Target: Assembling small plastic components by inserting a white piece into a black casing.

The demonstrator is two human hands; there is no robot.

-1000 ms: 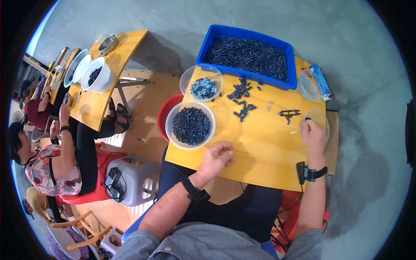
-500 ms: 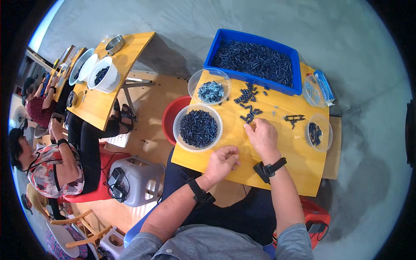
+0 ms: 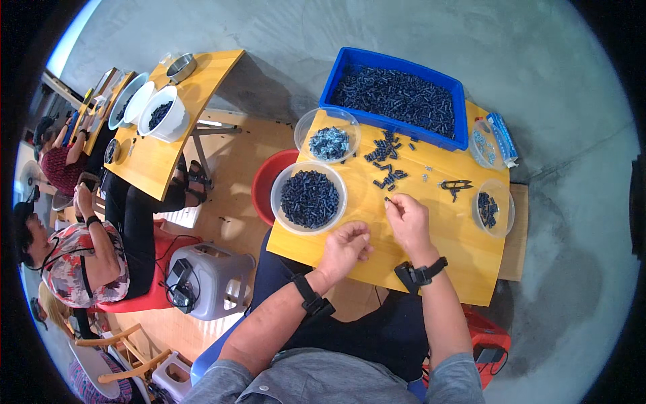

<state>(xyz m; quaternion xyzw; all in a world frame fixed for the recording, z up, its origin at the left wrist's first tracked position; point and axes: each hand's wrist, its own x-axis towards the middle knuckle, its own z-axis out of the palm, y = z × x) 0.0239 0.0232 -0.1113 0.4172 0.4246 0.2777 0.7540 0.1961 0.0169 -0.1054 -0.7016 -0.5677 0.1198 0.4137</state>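
Note:
My right hand [image 3: 409, 219] pinches a small black cylindrical piece [image 3: 387, 199] between thumb and fingertip, just above the yellow table. To its left, my left hand [image 3: 346, 250] hangs over the near edge with its fingers curled together; whether anything small is in them is hidden. Beyond my right hand lies a loose pile of the same dark pieces [image 3: 385, 149]. A round clear tub [image 3: 276, 202] full of such pieces stands left of my hands. Behind it is a clear bowl [image 3: 304, 127] with light-blue bits.
A blue bin [image 3: 463, 108] of dark pieces fills the table's far side. Small snippers [image 3: 456, 184] lie to the right, near a clear bowl [image 3: 509, 214] with a few dark pieces. A red bucket [image 3: 264, 183] stands left of the table [image 3: 444, 269]. Other people sit farther left.
My right hand has drawn back from the loose pile toward me, and a dark piece now shows at its fingertips. My left hand has risen slightly.

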